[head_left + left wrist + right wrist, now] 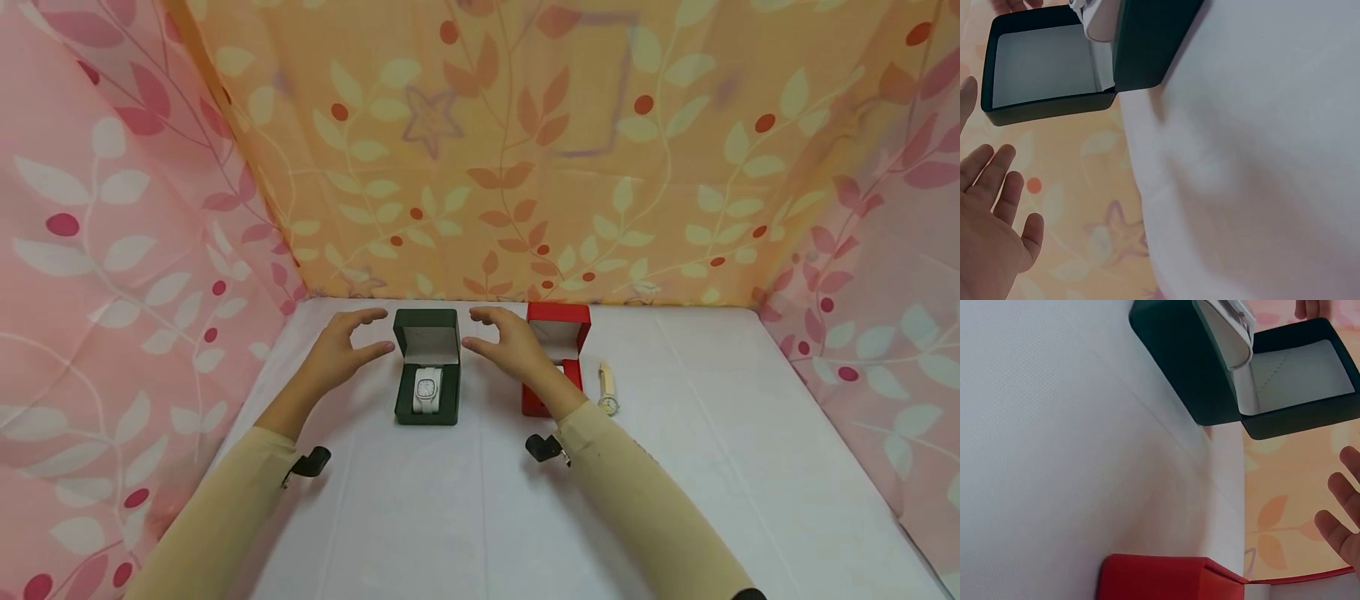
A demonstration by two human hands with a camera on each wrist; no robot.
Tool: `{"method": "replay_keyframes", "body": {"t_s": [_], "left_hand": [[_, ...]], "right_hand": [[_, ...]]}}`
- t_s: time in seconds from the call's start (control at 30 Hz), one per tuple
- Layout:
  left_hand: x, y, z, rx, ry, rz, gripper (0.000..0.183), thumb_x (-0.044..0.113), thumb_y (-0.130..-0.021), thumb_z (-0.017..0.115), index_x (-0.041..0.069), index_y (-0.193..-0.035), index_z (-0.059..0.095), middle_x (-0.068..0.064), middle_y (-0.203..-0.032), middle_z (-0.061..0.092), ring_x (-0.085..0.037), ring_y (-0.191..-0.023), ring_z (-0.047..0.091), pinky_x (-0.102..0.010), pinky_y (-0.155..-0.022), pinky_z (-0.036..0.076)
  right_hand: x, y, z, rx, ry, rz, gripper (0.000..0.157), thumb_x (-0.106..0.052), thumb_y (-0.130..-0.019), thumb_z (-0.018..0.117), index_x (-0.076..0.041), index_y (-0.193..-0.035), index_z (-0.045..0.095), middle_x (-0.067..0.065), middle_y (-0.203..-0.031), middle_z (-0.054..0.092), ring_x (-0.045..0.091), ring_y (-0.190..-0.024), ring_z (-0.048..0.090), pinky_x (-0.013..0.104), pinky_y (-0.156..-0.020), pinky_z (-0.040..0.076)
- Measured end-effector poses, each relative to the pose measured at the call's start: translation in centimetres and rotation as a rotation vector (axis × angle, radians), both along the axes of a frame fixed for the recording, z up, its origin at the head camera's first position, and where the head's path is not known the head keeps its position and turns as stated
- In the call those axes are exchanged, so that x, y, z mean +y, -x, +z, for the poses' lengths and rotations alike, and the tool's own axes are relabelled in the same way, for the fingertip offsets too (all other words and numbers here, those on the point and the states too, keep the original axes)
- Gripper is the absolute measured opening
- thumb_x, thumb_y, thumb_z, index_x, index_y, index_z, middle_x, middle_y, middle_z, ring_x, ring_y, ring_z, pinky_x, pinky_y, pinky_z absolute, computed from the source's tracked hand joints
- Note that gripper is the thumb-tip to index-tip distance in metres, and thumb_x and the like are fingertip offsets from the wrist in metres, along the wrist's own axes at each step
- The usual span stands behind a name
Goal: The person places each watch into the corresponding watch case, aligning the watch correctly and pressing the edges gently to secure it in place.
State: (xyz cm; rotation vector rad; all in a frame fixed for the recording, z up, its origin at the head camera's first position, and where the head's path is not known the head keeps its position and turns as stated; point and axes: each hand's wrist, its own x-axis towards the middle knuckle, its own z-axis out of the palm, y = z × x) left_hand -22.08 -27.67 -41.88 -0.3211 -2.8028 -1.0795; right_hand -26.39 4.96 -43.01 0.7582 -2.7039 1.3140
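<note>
A dark green watch box [407, 414] stands on the table with its lid raised. Inside sits a white watch [427, 388] with a squarish face, wrapped on a white cushion. To the left of the lid is my left hand [340, 351], thumb and fingers spread apart and touching nothing. My right hand [512, 343] mirrors it on the lid's right side, also apart from the box. In the left wrist view the lid [1047, 65] hangs near the left hand's [994, 219] fingers. The right wrist view shows the right hand's fingers [1337, 532] below the lid.
Right of the green box stands an open red watch box [558, 315], partly hidden by my right forearm. A watch with a pale yellow strap [607, 387] lies beside it on the white tablecloth [420, 508]. Patterned cloth walls [480, 208] enclose the back and sides.
</note>
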Motion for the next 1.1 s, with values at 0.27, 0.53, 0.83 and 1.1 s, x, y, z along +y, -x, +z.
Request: {"method": "replay_keyframes", "body": {"t_s": [0.27, 0.53, 0.83, 1.1], "left_hand": [[0.3, 1.0, 0.2, -0.008, -0.046, 0.006, 0.063, 0.041, -0.089, 0.080, 0.023, -0.145, 0.056, -0.010, -0.145, 0.056, -0.034, -0.139, 0.042, -0.062, -0.114, 0.033], [0.7, 1.8, 0.3, 0.012, -0.083, -0.051, 0.060, 0.037, -0.091, 0.079, 0.017, -0.144, 0.058, -0.006, -0.144, 0.059, -0.031, -0.136, 0.048, -0.060, -0.114, 0.032], [0.8, 2.3, -0.1, 0.021, -0.081, -0.075, 0.056, 0.037, -0.093, 0.077, 0.018, -0.143, 0.060, -0.006, -0.141, 0.062, -0.031, -0.134, 0.050, -0.061, -0.114, 0.032], [0.8, 2.4, -0.4, 0.002, -0.092, -0.072, 0.056, 0.037, -0.094, 0.075, 0.020, -0.144, 0.059, -0.010, -0.137, 0.062, -0.032, -0.131, 0.051, -0.061, -0.115, 0.032]], "right_hand": [[-0.6, 0.2, 0.0, -0.021, 0.012, 0.024, 0.064, -0.041, -0.091, 0.078, -0.017, -0.146, 0.056, -0.001, -0.139, 0.063, 0.022, -0.129, 0.056, 0.049, -0.108, 0.046], [-1.4, 0.5, 0.2, -0.023, 0.017, 0.030, 0.059, -0.040, -0.093, 0.076, -0.021, -0.145, 0.057, -0.002, -0.139, 0.063, 0.019, -0.129, 0.055, 0.047, -0.110, 0.045], [-2.1, 0.7, 0.5, -0.007, 0.027, 0.033, 0.057, -0.041, -0.094, 0.075, -0.020, -0.144, 0.058, -0.003, -0.138, 0.064, 0.019, -0.128, 0.056, 0.045, -0.110, 0.044], [-2.4, 0.7, 0.6, -0.005, 0.030, 0.022, 0.054, -0.040, -0.094, 0.075, -0.020, -0.142, 0.061, -0.003, -0.135, 0.066, 0.019, -0.127, 0.057, 0.045, -0.111, 0.043]]}}
